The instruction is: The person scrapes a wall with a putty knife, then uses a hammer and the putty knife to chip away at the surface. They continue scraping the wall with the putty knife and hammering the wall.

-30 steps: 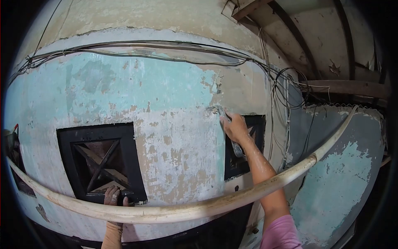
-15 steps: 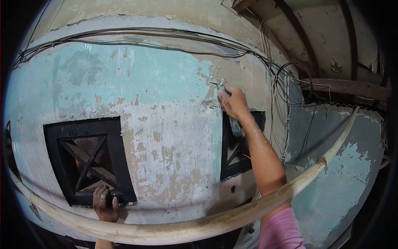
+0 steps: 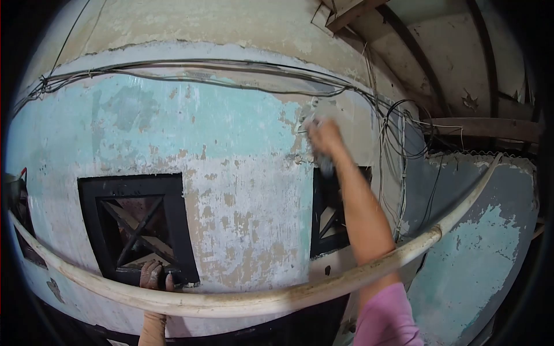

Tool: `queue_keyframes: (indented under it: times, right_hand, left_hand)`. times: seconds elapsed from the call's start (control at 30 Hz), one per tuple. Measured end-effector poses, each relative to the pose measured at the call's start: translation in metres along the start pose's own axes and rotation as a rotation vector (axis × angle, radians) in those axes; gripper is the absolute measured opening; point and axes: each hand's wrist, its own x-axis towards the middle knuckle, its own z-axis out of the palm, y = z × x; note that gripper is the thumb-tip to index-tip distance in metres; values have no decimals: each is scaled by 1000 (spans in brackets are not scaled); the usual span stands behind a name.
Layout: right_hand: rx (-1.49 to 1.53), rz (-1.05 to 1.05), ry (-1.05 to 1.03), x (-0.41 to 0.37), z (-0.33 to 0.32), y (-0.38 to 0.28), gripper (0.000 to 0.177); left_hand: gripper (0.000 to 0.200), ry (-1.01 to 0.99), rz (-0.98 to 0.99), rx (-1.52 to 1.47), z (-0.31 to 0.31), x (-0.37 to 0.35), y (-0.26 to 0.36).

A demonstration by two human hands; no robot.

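My right hand (image 3: pixel 326 140), smeared by motion, is closed round a scraper (image 3: pixel 312 123) at the upper right of the wall. Its blade is blurred against the bare patch beside the peeling turquoise paint (image 3: pixel 242 118). The dark tail of the tool hangs below my palm, in front of the right black window frame (image 3: pixel 341 245). My left hand (image 3: pixel 154 277), dusty at the fingers, hooks over the lower bar of the left black window frame (image 3: pixel 187 230). Part of that hand is hidden behind the pale pole.
A pale curved pole (image 3: pixel 254 304) crosses in front of me, over both arms. Bundled cables (image 3: pixel 231 69) run along the upper wall and hang in loops at the right. Wooden beams (image 3: pixel 415 52) slope overhead. A grey and turquoise wall (image 3: pixel 479 254) stands at the right.
The view has tilted up slightly and turned left, so the wall sits lower and further right. My right hand has moved against the wall with the scraper. My left hand keeps its place on the frame.
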Motion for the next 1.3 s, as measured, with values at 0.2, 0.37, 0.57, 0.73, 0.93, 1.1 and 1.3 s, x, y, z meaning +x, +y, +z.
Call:
queue_keyframes:
  times: [0.2, 0.37, 0.57, 0.73, 0.93, 1.1, 1.3]
  right_hand:
    - [181, 115, -124, -58, 1, -62, 40]
    - [-45, 142, 100, 43, 3, 7, 44]
    - [-182, 115, 84, 21, -8, 43, 48]
    - [89, 93, -32, -88, -1, 24, 49]
    - [-81, 149, -296, -127, -43, 3, 47]
    - [23, 181, -251, -126, -41, -3, 42]
    - [-33, 270, -268, -124, -39, -15, 41]
  left_hand:
    - [30, -15, 19, 17, -4, 2, 3]
    - [30, -4, 73, 8, -9, 4, 3]
    - [33, 11, 66, 23, 1, -1, -3]
    - [36, -13, 54, 17, -3, -4, -1]
    - [38, -90, 27, 0, -7, -4, 2]
    - [40, -80, 14, 32, -4, -6, 3]
    - [34, -31, 26, 14, -1, -3, 2]
